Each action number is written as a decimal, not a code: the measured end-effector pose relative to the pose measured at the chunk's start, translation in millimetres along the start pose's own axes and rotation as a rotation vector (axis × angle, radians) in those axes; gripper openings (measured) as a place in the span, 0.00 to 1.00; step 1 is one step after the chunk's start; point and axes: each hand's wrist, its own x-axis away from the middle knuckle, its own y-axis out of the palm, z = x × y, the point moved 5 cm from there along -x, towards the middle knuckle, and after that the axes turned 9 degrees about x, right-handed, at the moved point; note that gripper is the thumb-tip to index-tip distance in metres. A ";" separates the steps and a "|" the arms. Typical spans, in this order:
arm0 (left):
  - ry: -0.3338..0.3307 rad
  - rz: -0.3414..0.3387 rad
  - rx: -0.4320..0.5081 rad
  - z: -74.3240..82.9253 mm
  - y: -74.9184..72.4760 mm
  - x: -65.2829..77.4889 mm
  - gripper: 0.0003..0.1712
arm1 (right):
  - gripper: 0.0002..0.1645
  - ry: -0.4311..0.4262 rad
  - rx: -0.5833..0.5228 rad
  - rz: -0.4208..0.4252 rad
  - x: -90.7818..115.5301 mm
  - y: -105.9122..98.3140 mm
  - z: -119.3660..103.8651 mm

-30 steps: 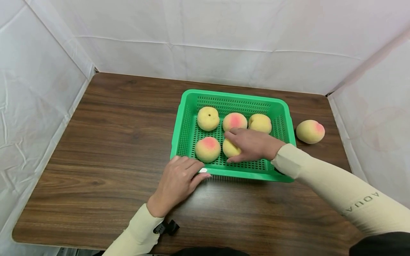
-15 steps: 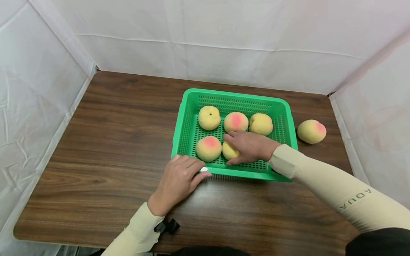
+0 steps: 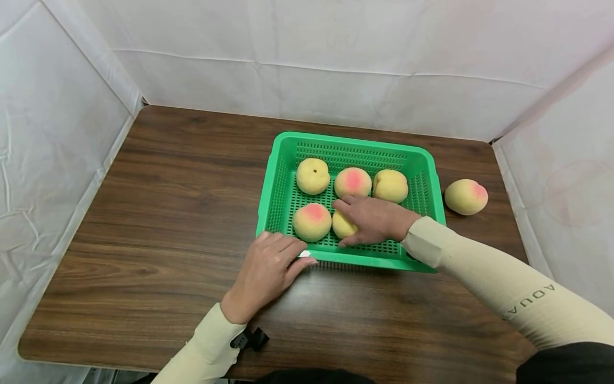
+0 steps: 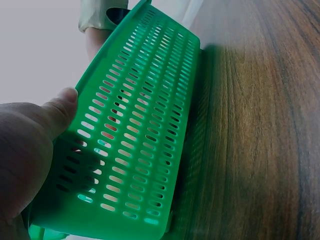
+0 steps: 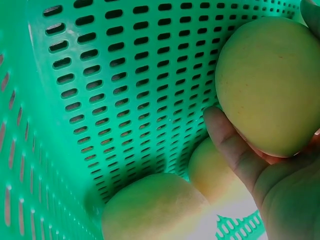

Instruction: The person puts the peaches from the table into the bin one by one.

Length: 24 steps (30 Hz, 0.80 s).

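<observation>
A green perforated basket [image 3: 345, 140] holds several yellow peaches with pink blush. My left hand [image 3: 269, 272] grips the basket's near rim at its left corner; in the left wrist view the thumb [image 4: 64, 102] lies against the outside of the wall. Inside the basket, my right hand [image 3: 376, 217] curls over one peach [image 3: 343, 226], its fingers and thumb on opposite sides. The right wrist view shows that peach [image 5: 270, 85] against the palm side, partly wrapped by the fingers. Left of it sits a pink-topped peach [image 3: 312, 223], untouched.
Along the basket's far side lie three peaches, the leftmost peach [image 3: 313, 176] with its stem hollow upward. Another peach [image 3: 466, 197] rests on the wooden table [image 3: 158, 224], right of the basket. White sheeting [image 3: 326, 48] encloses the table's back and sides.
Both hands keep their places, left on the rim and right around the peach. The head view has shifted very slightly.
</observation>
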 end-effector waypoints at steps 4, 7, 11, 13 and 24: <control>0.009 0.006 -0.002 0.4 -0.2 -0.3 0.16 | 0.44 0.000 -0.003 0.003 1.2 -1.8 -0.4; 0.004 0.003 0.003 -0.1 -0.1 -0.2 0.16 | 0.46 -0.001 0.000 0.007 1.9 -2.9 -0.3; 0.003 0.003 0.007 -0.1 0.0 -0.2 0.16 | 0.50 0.001 0.002 0.001 3.6 -3.8 0.3; 0.004 0.004 0.006 0.4 -0.2 -0.5 0.16 | 0.51 0.004 0.002 -0.001 5.0 -4.8 0.4; 0.011 0.016 0.011 0.4 -0.8 -0.2 0.16 | 0.55 0.015 -0.007 0.012 12.4 -13.4 0.0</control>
